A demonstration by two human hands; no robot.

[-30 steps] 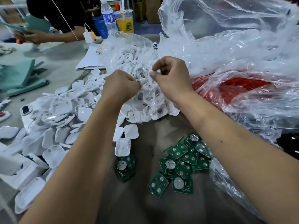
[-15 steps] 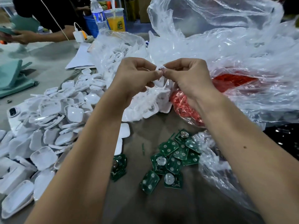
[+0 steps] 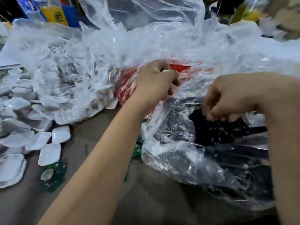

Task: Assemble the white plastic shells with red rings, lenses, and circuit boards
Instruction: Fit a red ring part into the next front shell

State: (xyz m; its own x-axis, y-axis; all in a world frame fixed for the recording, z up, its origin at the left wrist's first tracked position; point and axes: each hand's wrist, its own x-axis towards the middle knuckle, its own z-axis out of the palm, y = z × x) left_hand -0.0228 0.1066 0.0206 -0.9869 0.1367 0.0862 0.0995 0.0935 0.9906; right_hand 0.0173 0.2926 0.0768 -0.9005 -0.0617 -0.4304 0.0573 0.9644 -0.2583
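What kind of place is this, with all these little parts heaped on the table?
Probably a small hand-assembly workshop for electronic gadgets. Loose white plastic shells lie heaped on the table, green circuit boards sit beside them, and clear bags hold bulk red and black parts.

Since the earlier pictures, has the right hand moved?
Yes. The right hand has gone to the right, away from the bag of red rings, to the dark parts in their plastic bag.
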